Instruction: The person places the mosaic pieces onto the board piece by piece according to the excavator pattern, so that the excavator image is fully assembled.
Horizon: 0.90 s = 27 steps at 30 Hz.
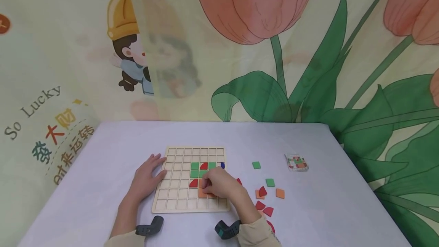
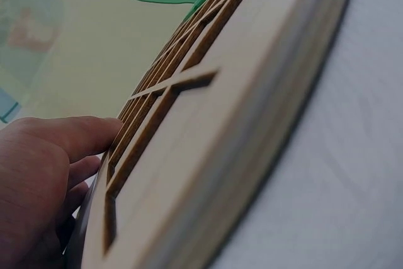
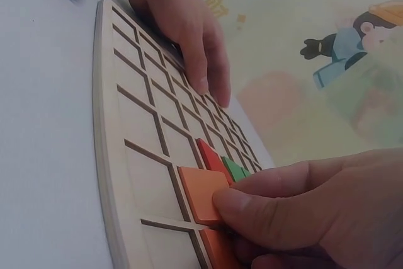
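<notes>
A wooden grid board lies on the table, with green square tiles, red quarter-round pieces and orange square tiles in some cells. My left hand rests at the board's left edge, fingers extended; its thumb touches the rim. Over the lower middle cells, my right hand has thumb and forefinger together, pinching at the edge of an orange tile. Another orange tile sits beside it, partly under the hand. A blue piece shows near the board's right edge.
Right of the board lie loose green tiles, an orange tile and several red pieces. Farther right is a small pattern card or packet. A printed cloth hangs behind the table.
</notes>
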Motion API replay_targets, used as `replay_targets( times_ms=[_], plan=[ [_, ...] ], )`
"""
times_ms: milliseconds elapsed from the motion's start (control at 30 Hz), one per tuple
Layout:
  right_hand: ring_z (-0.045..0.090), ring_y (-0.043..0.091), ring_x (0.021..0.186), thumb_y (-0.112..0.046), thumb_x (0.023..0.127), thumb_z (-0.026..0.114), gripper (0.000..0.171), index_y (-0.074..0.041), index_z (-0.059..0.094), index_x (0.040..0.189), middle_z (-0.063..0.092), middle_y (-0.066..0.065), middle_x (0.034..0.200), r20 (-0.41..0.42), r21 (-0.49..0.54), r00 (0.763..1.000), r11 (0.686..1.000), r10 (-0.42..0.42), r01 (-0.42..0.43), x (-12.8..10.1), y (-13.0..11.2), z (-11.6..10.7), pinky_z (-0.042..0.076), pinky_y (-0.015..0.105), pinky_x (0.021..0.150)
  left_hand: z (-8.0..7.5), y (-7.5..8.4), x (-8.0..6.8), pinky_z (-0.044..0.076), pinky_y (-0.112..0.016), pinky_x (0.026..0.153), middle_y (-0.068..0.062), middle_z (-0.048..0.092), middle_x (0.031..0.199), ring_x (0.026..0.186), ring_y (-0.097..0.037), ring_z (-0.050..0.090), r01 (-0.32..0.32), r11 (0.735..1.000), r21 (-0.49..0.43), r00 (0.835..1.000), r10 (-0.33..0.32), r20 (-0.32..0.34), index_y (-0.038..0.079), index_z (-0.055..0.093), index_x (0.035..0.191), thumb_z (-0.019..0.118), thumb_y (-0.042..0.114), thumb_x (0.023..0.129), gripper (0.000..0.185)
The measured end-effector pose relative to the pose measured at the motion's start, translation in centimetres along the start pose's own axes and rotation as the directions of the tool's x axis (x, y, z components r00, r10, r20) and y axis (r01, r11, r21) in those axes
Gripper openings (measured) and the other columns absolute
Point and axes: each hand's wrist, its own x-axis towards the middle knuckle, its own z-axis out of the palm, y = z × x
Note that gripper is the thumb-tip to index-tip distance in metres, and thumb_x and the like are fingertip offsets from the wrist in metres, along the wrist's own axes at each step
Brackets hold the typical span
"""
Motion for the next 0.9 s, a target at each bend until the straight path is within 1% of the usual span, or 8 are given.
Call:
replay_targets(
  times_ms=[233,333,400,467,533,633,767,900],
  plan=[
    [0.05,0.008,0.065,-0.01,0.08,0.076,0.021,-0.02,0.063,0.066,0.054,-0.008,0.062,-0.022,-0.023,1.0,1.0,0.02,-0.02,0.1,0.3,-0.3,0.045,0.015,0.053,0.3,0.4,0.7,0.013,-0.062,0.115,-0.018,0.033,0.152,0.145,-0.038,0.018,-0.03,0.999,0.018,1.0,0.03,-0.004,0.007,0.046,0.139,0.058,0.025,0.093,0.051],
    [0.05,0.007,0.063,-0.012,0.08,0.076,0.017,-0.02,0.066,0.069,0.056,-0.009,0.063,-0.016,0.012,1.0,1.0,-0.012,0.013,0.1,1.0,-1.0,0.045,0.016,0.054,0.4,0.6,0.9,0.013,-0.062,0.115,-0.019,0.034,0.152,0.144,-0.038,0.018,-0.028,0.999,0.023,1.0,0.029,-0.008,0.007,0.047,0.139,0.058,0.025,0.092,0.051],
    [0.051,0.007,0.064,-0.015,0.08,0.077,0.011,-0.02,0.068,0.074,0.058,-0.008,0.066,-0.02,0.048,1.0,0.999,-0.01,0.011,-0.1,2.0,-1.9,0.046,0.017,0.055,0.5,0.6,0.9,0.013,-0.061,0.116,-0.018,0.033,0.152,0.145,-0.038,0.018,-0.023,0.999,0.023,1.0,0.023,-0.005,0.007,0.047,0.139,0.058,0.025,0.092,0.051],
    [0.053,0.01,0.066,-0.016,0.079,0.077,0.009,-0.019,0.069,0.08,0.059,-0.006,0.07,-0.03,0.089,0.999,0.995,0.04,-0.037,-0.5,3.3,-3.1,0.048,0.019,0.055,0.5,0.7,1.0,0.013,-0.06,0.116,-0.017,0.033,0.152,0.145,-0.037,0.018,-0.017,1.0,0.021,1.0,0.017,0.0,0.008,0.047,0.139,0.058,0.025,0.092,0.051],
    [0.054,0.013,0.068,-0.015,0.079,0.077,0.011,-0.017,0.069,0.085,0.059,-0.003,0.074,-0.041,0.119,0.992,0.986,0.12,-0.115,-1.1,4.8,-4.3,0.049,0.021,0.056,0.6,0.7,1.0,0.014,-0.059,0.116,-0.017,0.032,0.153,0.145,-0.037,0.017,-0.015,1.0,0.027,1.0,0.014,0.009,0.008,0.046,0.14,0.058,0.025,0.093,0.051],
    [0.052,0.016,0.07,-0.013,0.078,0.077,0.015,-0.017,0.068,0.088,0.057,0.001,0.075,-0.03,0.121,0.977,0.971,0.213,-0.208,-1.9,6.7,-5.6,0.048,0.024,0.057,0.4,0.6,0.8,0.013,-0.06,0.116,-0.018,0.032,0.153,0.145,-0.037,0.017,-0.003,1.0,0.031,1.0,0.002,0.012,0.007,0.046,0.14,0.058,0.025,0.092,0.052],
    [0.051,0.017,0.075,-0.014,0.077,0.079,0.017,-0.019,0.068,0.088,0.057,0.001,0.075,0.012,0.102,0.973,0.968,0.231,-0.231,-2.4,8.2,-6.1,0.047,0.025,0.06,0.3,0.2,0.6,0.012,-0.061,0.116,-0.017,0.032,0.153,0.145,-0.037,0.016,0.014,1.0,0.028,1.0,-0.014,0.004,0.008,0.045,0.14,0.058,0.026,0.092,0.053],
    [0.051,0.017,0.075,-0.014,0.075,0.081,0.019,-0.021,0.068,0.087,0.056,0.001,0.076,0.045,0.101,0.972,0.967,0.23,-0.234,-2.4,8.7,-5.6,0.045,0.025,0.059,0.3,-0.2,0.4,0.012,-0.06,0.116,-0.016,0.031,0.154,0.146,-0.036,0.017,0.02,0.999,0.033,1.0,-0.02,0.01,0.009,0.045,0.14,0.057,0.029,0.092,0.053]
  ],
)
